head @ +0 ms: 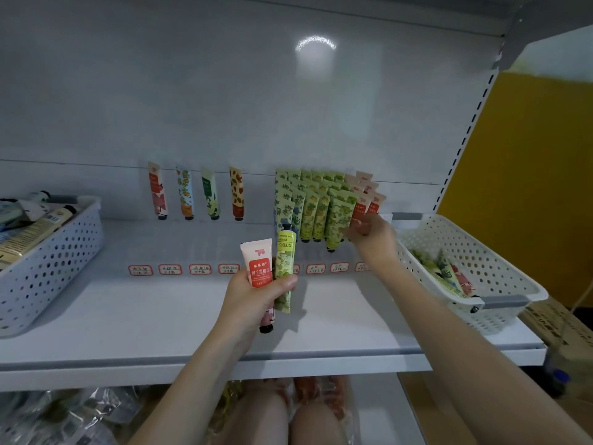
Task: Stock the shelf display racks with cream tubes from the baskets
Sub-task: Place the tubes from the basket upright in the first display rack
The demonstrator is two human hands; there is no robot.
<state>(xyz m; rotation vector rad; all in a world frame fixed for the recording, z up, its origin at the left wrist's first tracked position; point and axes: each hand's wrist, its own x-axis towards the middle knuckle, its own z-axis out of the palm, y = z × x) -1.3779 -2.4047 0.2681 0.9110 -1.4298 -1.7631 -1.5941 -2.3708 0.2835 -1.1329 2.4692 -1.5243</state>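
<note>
Left hand [256, 293]: above the front half of the shelf, near its middle; grip clamped on two tubes at once, thumb across their fronts.
Pink tube [258, 268]: in the left hand, upright, flat end up, black cap below the palm; red label panel faces the camera.
Green tube [285, 261]: in the same hand, touching the pink tube's right side, the other way up with black cap on top and flat end down.
Right hand [372, 232]: stretched out to the right end of the display rack; grip closed, fingers curled onto the lower part of the end tube [361, 208]. Contact is slightly blurred.
Display rack [321, 252]: along the back of the shelf; packed green rows [314, 207] stand caps down, a short pink row [365, 187] just to their right.
Single tubes [186, 195]: four of different designs, spaced apart, left of the green rows.
Labels [170, 269]: small red-edged tags in a line in front of the rack; writing too small to read.
Right basket [500, 303]: white, perforated, on the shelf's right end; a few tubes [449, 274] lie inside.
Left basket [48, 268]: same kind, on the left end, piled with tubes.
Shelf [160, 316]: white, carries both baskets and the rack.
</note>
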